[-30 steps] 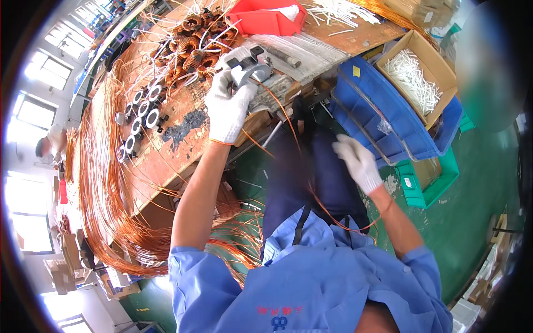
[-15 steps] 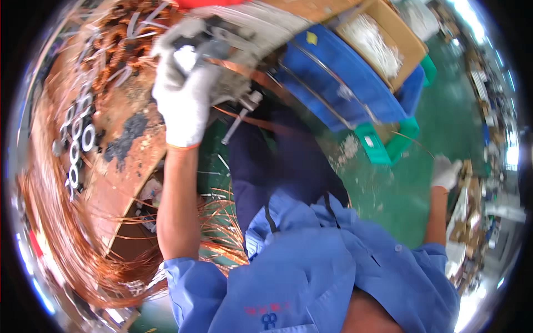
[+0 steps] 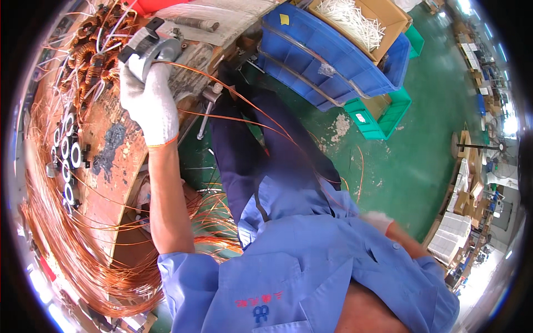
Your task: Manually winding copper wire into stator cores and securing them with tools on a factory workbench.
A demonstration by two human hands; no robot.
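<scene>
My left hand, in a white glove, is closed around a grey ring-shaped core with black blocks on its rim, above the wooden bench. A copper wire runs from the ring rightward, across my dark trousers. Beside my right hip is my right hand, also gloved. Motion smears its fingers, so I cannot make out whether it grips anything. A thin curved piece of copper wire shows just above that hand.
Copper-wound coils are heaped on the bench, near white rings and long copper wires. A metal clamp handle juts from the bench edge. Blue crate, carton of white strips and green bin stand ahead right.
My right hand has swept from the far right in toward my hip. The ring in my left hand shows more clearly, and both have shifted slightly left in the picture.
</scene>
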